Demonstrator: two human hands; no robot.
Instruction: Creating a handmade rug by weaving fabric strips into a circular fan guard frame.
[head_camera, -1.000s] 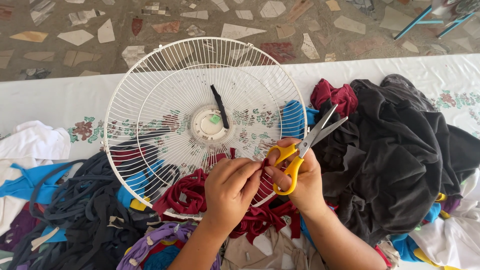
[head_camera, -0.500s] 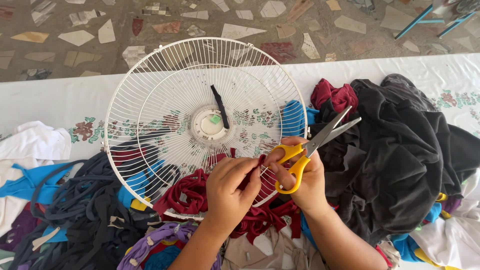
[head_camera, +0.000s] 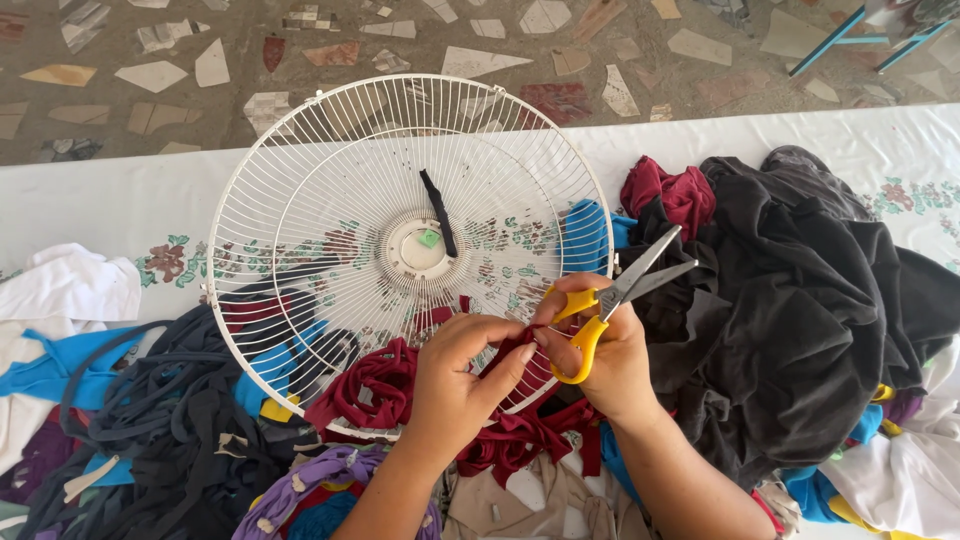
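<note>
**Weaving on the fan guard barely begun**

On the tabletop (head_camera: 120, 200), the white fan guard (head_camera: 300, 170) has 1 black strip (head_camera: 438, 212) near its hub. The left hand (head_camera: 462, 375) pinches a dark red strip (head_camera: 520, 345) at the lower wires; the right hand (head_camera: 605, 355) grips yellow scissors (head_camera: 610, 300). Most wires look bare.

Fan guard (head_camera: 300, 180): white wire, white hub with a small green square, one black strip (head_camera: 438, 212) across the centre. Scissors (head_camera: 610, 305): yellow handles, grey blades. Fabric strip (head_camera: 375, 385) woven into guard: dark red. Cloth heap (head_camera: 800, 300): black, with a dark red piece at its top edge. Table cover (head_camera: 110, 205): white, printed with red-and-green flowers. Loose scraps: blue, charcoal, lilac, beige, white. Floor (head_camera: 150, 60): brown, set with multicoloured tile shards.
</note>
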